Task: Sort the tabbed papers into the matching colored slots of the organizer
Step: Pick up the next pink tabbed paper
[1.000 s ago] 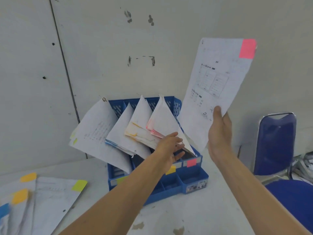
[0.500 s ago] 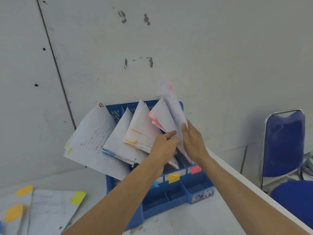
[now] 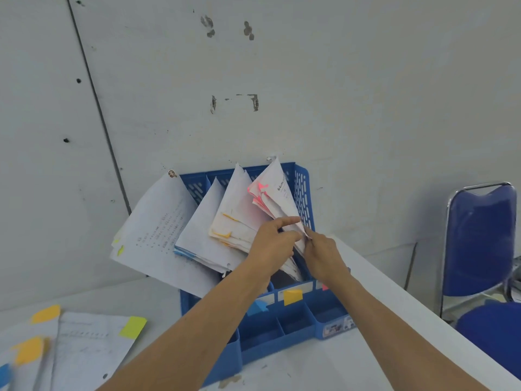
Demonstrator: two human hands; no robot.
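The pink-tabbed sheets [image 3: 277, 193] stand in the rightmost slot of the blue organizer [image 3: 303, 193], leaning to the left, with their pink tabs high on the left edge. They are thin office paper: very light, soft and easy to crease. I judge that one sheet will bend or catch on its neighbours if it is pushed from the top only. The better place to hold is the lower long edge, close to the slot, where the paper is supported and can be guided down between the others.

The right hand [image 3: 324, 255] does this. Its fingers are curled, and its fingertips pinch the lower right edge of these sheets. The left hand [image 3: 272, 244] has the forefinger stretched along the same edge with the thumb under it. It seems to pinch the bundle there and keep the slot open, while its other fingers are curled in.

To the left stand the orange-tabbed stack [image 3: 234, 218], the blue-tabbed stack [image 3: 203, 235] and the green-tabbed stack [image 3: 158, 227], each in its own slot and fanning out over the rim. On the front of the organizer there are an orange label [image 3: 292, 297] and a blue label [image 3: 258, 307]. The pink one is mostly hidden by the right wrist.

More loose papers [image 3: 90, 342], with yellow, orange and green tabs, lie on the table [image 3: 310, 368] at the left. So I judge that the sorting is not finished. A blue chair [image 3: 479, 244] stands at the right.
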